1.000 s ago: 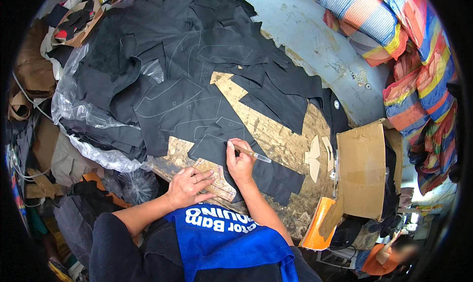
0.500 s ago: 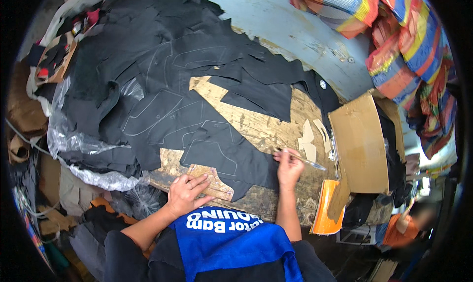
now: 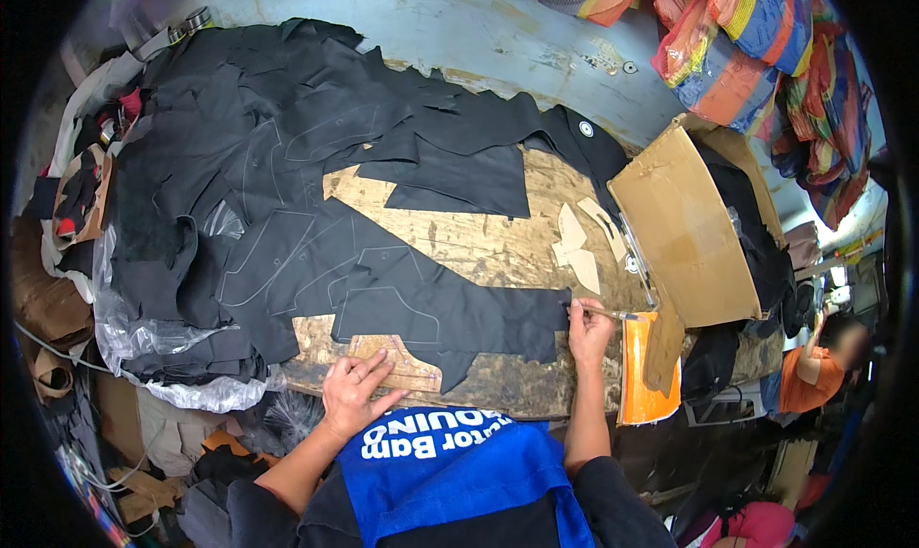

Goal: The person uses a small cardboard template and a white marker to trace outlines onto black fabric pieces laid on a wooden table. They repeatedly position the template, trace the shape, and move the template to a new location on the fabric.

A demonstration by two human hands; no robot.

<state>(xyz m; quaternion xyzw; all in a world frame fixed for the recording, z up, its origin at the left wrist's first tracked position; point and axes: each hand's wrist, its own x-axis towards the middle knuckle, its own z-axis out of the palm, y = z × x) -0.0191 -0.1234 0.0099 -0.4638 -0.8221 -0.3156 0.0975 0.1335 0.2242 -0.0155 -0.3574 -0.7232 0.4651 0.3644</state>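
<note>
My left hand (image 3: 356,391) lies with its fingers flat on a tan card template (image 3: 402,364), at the near edge of a black leather piece (image 3: 388,309). White outlines are drawn on this leather. My right hand (image 3: 590,335) is closed around a slim pen (image 3: 617,313) that points to the right. Its fingertips also meet the right end of the leather, perhaps pinching it; the exact grip is hidden. Beyond lies a large heap of black leather (image 3: 258,98), partly marked with white lines.
Pale card templates (image 3: 574,246) lie on the worn wooden tabletop (image 3: 459,237). To the right stand a cardboard box (image 3: 684,232) and an orange pad (image 3: 637,395) with a brown piece (image 3: 662,352) over it. Striped bags (image 3: 732,60) hang at the far right. A person (image 3: 809,376) is in the background.
My right hand has moved right with the pen, and the leather's right end now stretches farther that way. My left hand stays on the template. The whole view has shifted.
</note>
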